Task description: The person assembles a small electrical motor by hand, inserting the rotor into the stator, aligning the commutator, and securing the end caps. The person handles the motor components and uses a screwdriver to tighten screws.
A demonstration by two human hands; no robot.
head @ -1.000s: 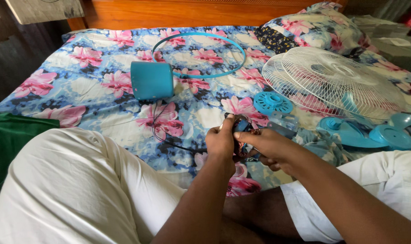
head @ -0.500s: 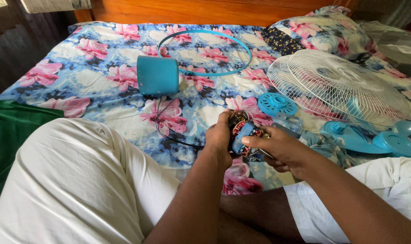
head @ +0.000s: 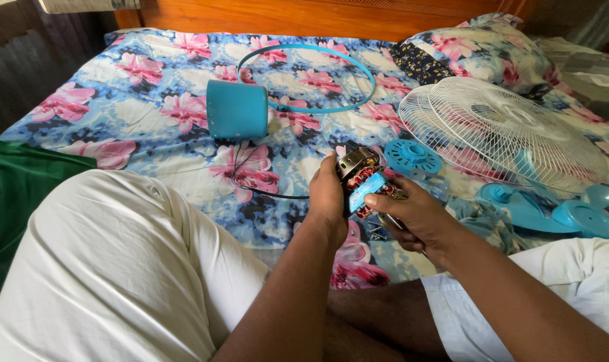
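I sit on a bed with a floral sheet (head: 150, 127). My left hand (head: 328, 194) and my right hand (head: 415, 214) both hold a small fan motor (head: 361, 177) with copper windings, a metal frame and a blue part on its face. The left hand grips its left side; the right hand's fingers support it from the right and below. A thin black wire (head: 251, 181) runs from the motor across the sheet toward a blue motor housing (head: 237, 110).
A blue ring (head: 304, 50) lies behind the housing. A white fan grille (head: 499, 131) rests at right, with a round blue plate (head: 412, 155) and blue fan blades (head: 552, 211) near it. Pillow (head: 485, 47) at back right; green cloth (head: 16, 181) at left.
Both hands have lifted the motor slightly and turned it, so its blue part and metal frame now face me. The view has shifted a little downward.
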